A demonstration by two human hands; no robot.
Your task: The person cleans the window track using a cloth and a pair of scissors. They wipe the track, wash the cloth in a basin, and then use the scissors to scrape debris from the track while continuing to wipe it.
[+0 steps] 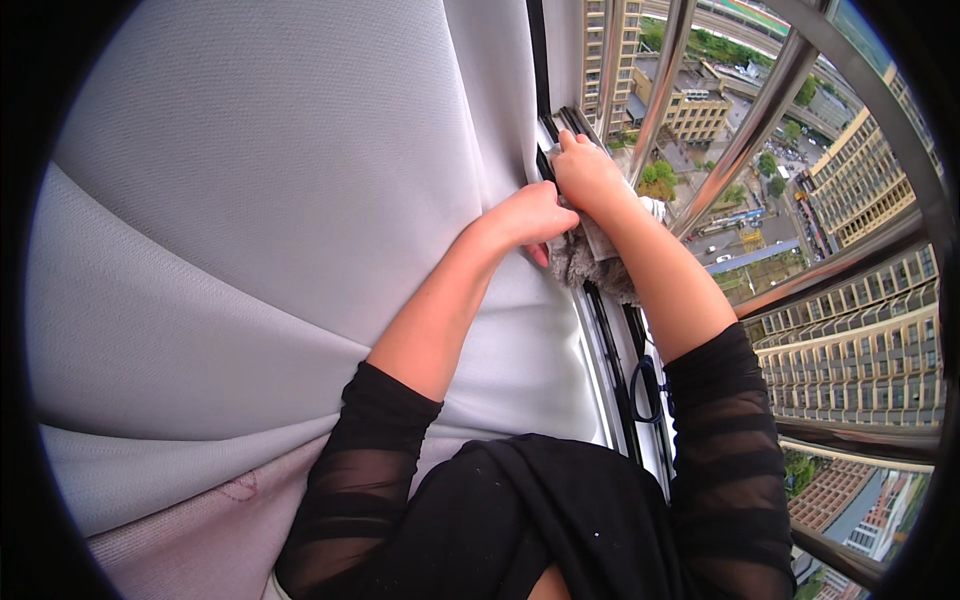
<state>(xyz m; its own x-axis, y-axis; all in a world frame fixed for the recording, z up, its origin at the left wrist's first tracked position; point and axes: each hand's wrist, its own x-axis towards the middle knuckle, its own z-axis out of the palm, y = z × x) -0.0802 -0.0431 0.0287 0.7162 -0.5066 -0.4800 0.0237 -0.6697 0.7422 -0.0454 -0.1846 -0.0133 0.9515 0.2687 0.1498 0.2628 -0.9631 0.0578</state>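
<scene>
My right hand (589, 171) is at the upper end of the window track (566, 124), its fingers curled down over a small whitish piece of cloth (554, 151). Just left of it and lower is my left hand (531, 215), its fingers bent and one finger pointing down. A grey fluffy cloth (581, 264) lies bunched across the track beside the left hand, partly under my right forearm. White fabric (654, 208) shows past the right wrist. The undersides of both hands are hidden, and what the left fingers grip is unclear.
A pale grey curtain (285, 187) fills the left side and reaches the window frame. Metal guard bars (739, 142) stand outside, with buildings and a street far below. A dark blue loop handle (646, 388) lies on the lower track near my right sleeve.
</scene>
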